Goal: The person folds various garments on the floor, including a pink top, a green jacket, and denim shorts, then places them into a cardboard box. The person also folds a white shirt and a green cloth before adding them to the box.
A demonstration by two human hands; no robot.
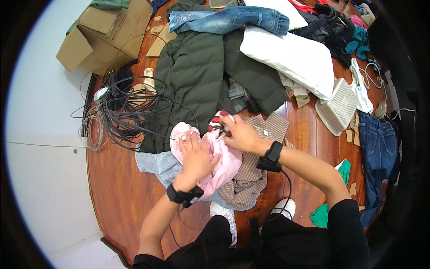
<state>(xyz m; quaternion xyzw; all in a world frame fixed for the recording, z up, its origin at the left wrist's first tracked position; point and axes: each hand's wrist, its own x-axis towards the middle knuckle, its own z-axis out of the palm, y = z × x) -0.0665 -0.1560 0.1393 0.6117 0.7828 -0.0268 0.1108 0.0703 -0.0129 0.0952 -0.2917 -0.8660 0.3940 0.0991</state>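
A pink garment (224,168) lies bunched up on a small pile in front of me, its kind unclear. My left hand (196,154) rests on it with fingers spread, beside a rounded pink part at its upper left. At the garment's upper right, my right hand (244,136) has its fingers bent closed on the pink fabric. A red, white and dark patterned part (216,120) shows right by those fingertips; whether it belongs to the pink garment I cannot tell. Underneath lie a brown striped garment (248,179) and a light grey garment (156,163).
Beyond lies a dark green padded jacket (192,67) under blue jeans (233,20) and a white pillow (291,58). Tangled black cables (130,105) and a cardboard box (107,36) are at left. A beige basket (338,105) and dark jeans (378,143) lie at right.
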